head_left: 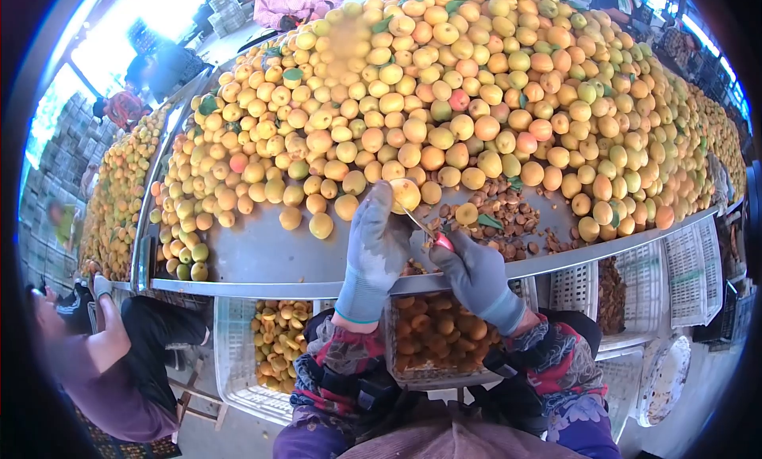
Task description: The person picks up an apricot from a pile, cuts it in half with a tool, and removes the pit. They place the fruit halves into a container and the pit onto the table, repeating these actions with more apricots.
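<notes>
My left hand [373,245], in a grey glove, is closed around a yellow-orange apricot [406,195] above the metal table's front edge. My right hand [476,276], gloved too, grips a small knife [442,240] by its red handle. The thin blade points up and left, its tip right at the lower side of the apricot. Brown apricot pits [508,221] lie heaped just beyond my right hand, with a green leaf among them. Directly below my hands, a crate of halved apricots [439,332] stands under the table edge.
A large mound of apricots [476,86] covers most of the table [246,253]. White crates [690,272] line the front right, and another crate [235,340] with halves stands front left. A co-worker [95,364] sits at the left; other people are across the table.
</notes>
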A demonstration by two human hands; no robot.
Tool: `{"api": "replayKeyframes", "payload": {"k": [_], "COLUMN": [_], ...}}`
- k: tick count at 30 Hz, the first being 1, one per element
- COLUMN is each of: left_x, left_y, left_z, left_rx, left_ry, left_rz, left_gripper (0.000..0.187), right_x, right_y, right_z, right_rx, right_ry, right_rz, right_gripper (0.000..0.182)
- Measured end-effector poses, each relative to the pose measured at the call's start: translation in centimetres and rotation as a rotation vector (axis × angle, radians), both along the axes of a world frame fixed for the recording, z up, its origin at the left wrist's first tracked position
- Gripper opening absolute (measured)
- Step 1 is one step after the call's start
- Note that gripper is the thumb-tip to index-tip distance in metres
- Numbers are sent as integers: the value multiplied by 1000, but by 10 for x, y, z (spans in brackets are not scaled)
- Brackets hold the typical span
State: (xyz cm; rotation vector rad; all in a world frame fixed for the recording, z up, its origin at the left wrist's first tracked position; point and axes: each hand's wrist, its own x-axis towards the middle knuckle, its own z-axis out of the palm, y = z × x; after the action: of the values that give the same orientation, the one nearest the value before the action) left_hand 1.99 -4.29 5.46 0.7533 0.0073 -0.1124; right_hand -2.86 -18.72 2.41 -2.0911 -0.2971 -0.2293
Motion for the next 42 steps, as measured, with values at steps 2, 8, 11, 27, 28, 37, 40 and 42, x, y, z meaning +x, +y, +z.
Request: {"api": "replayKeyframes", "payload": {"k": [2,8,11,27,28,37,40,42], "left_x": [0,-4,-5,-8,-12,-26,-32,-24], "left_y": [2,6,1,11,5,-7,-10,-2], "left_z": [2,6,10,5,5,-9,-13,-35], "left_rx": [65,-6,112,343,479,300,740,-189], "left_ry": [-11,79,137,-5,-78,-33,-189,116], "left_rz": [81,-66,40,-125,-128,-489,-375,-713], "left_gripper": [46,49,52,50,47,37,24,16], "right_x": [0,0,0,3,7,6,3,3], "right_y": [0,-2,-4,-24,-21,-19,-19,-20], "right_z": [1,2,4,37,33,25,23,20], "right_rx": [6,-77,-61,630,633,262,256,264], "right_ry": [-12,-52,-38,204,205,-81,-84,-81], "right_rz": [5,13,11,237,216,31,63,74], "right_gripper": [30,27,26,44,44,40,38,37]}}
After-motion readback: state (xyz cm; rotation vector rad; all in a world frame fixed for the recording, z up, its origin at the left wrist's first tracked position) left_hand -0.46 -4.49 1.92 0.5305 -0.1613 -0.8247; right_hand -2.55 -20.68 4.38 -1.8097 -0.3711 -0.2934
